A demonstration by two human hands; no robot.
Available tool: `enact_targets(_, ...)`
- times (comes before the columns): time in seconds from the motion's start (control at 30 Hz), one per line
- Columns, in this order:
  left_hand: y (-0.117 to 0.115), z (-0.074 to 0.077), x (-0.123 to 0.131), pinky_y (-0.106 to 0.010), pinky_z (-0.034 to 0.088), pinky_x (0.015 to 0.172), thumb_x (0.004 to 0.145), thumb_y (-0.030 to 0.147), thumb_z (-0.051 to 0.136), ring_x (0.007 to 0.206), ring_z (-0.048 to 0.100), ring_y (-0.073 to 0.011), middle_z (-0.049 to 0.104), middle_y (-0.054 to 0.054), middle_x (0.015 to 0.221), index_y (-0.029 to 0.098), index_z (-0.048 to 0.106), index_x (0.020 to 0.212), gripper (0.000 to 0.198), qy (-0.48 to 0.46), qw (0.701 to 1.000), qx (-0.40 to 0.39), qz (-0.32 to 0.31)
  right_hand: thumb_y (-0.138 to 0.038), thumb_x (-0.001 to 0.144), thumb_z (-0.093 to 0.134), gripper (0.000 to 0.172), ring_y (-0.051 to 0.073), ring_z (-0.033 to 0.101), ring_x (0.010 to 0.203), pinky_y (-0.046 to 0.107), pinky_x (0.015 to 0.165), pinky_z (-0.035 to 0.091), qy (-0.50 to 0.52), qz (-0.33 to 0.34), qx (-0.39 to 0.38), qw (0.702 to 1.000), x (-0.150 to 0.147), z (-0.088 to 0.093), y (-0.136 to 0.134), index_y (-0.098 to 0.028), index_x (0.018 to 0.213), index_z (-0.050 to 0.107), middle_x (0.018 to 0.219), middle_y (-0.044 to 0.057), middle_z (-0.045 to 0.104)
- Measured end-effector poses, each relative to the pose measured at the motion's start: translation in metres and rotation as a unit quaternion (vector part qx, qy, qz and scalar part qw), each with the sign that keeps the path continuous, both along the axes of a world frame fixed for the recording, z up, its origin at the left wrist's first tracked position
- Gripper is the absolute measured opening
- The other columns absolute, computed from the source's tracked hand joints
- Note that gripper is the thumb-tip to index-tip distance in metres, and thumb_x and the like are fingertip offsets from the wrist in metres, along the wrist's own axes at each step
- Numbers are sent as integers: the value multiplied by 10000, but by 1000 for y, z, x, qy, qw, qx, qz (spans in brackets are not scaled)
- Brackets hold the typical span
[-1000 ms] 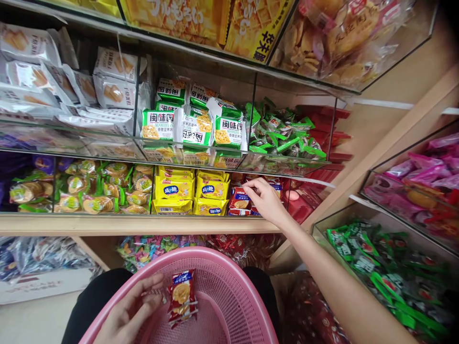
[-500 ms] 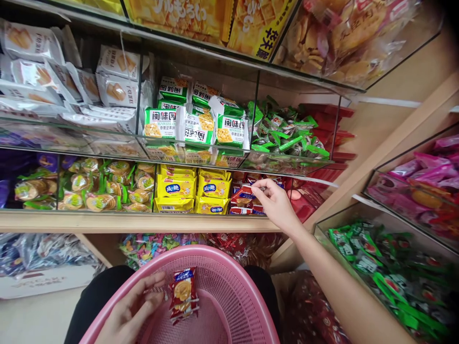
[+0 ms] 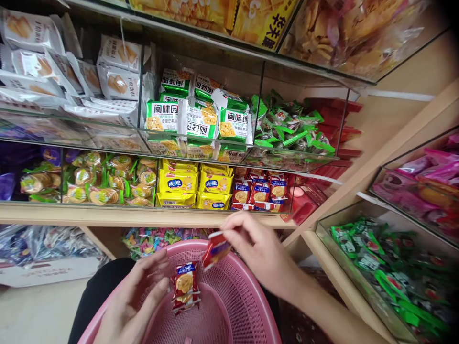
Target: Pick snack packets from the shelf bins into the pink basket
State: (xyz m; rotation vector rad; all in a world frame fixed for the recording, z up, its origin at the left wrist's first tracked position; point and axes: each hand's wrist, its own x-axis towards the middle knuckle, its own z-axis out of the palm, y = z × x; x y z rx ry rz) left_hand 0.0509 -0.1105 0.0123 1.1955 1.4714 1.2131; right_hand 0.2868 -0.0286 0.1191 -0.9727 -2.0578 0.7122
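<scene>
Pinched in the fingers of my right hand (image 3: 260,248) is a red and blue cookie packet (image 3: 216,250), held over the far right rim of a pink plastic basket (image 3: 247,286). The basket rests between my legs. Inside it lie red and blue cookie packets (image 3: 185,285), each picturing a round cookie. My left hand (image 3: 134,298) is at the basket's left side, fingers apart and curved, close beside those packets and holding nothing. More of the same packets (image 3: 260,192) fill a compartment on the lower shelf.
Left of that compartment stand yellow snack packs (image 3: 177,182) and round wrapped crackers (image 3: 107,181). Above are green and white packs (image 3: 234,122) behind a glass edge. Green-wrapped sweets (image 3: 387,263) fill a bin at the right. A wooden shelf edge (image 3: 89,216) runs above the basket.
My right hand has drawn back from the shelf compartment, bringing a cookie packet down over the basket. The left hand has shifted slightly, still with its fingers apart.
</scene>
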Motion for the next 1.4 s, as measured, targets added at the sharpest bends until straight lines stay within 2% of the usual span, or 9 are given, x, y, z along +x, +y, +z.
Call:
enact_targets(0.17,-9,6,16,-313,395,1083,735,414,735,1324,422,-247,452,18,1456,368,360,1382,750,61,993,61,-82,-218,928,491,80,113,567,814,231,736,399,-42,76,-78,993,-36,-36,-13,-202,869,544,885,-14,626)
enact_targets(0.3,-2,4,23,-307,462,1026,796,387,680,1262,499,-236,541,-37,1371,293,411,1316,593,27,998,12,-63,-201,908,517,60,115,565,831,227,746,394,-21,79,-101,992,-52,-56,-10,-203,861,555,876,-20,633)
enact_targets(0.43,7,-2,19,-284,525,933,805,381,672,1091,621,-215,657,-48,1183,240,498,1191,446,-63,997,-9,-51,-241,899,524,110,86,527,672,227,676,408,10,61,-157,986,-58,-67,-3,-207,975,597,937,-12,662)
enact_targets(0.57,13,-7,7,-288,530,893,691,400,779,1025,637,-228,672,-52,1105,205,529,1101,518,-138,989,-49,7,-310,876,554,397,76,510,646,245,663,444,51,28,-218,974,-52,-79,-1,-230,1260,492,1205,42,609)
enact_targets(0.67,16,-10,0,-267,506,883,673,405,797,1022,633,-221,676,-48,1071,194,532,1071,523,-168,978,-113,48,-341,897,515,370,83,528,671,263,683,457,68,3,-263,962,-44,-94,-5,-216,1245,516,1226,65,593)
enact_targets(0.93,21,-11,14,-258,500,850,734,369,762,1009,654,-213,714,-49,1036,190,548,1067,434,-241,956,-168,7,-430,908,491,562,49,601,609,188,505,395,155,74,-505,846,-43,-114,-24,-197,1406,375,1264,137,554)
enact_targets(1.1,23,-8,18,-332,467,965,749,462,698,1155,586,-272,635,-119,1261,147,532,1213,585,-174,972,-158,-16,-406,899,520,546,36,588,609,167,510,402,181,45,-518,835,-43,-113,-29,-187,1388,414,1190,120,581)
enact_targets(1.3,22,-2,17,-411,182,1161,726,547,589,1396,283,-308,350,-159,1502,53,447,1364,820,21,984,-179,1,-402,871,560,545,50,580,637,184,555,444,194,39,-505,840,-45,-117,-31,-212,1370,449,1088,70,581)
enact_targets(1.4,24,1,18,-411,140,1165,759,531,508,1419,224,-285,309,-158,1520,21,405,1394,821,60,977,-205,-11,-367,872,556,528,48,577,632,191,554,450,185,41,-496,848,-48,-122,-29,-214,1366,450,1121,71,572)
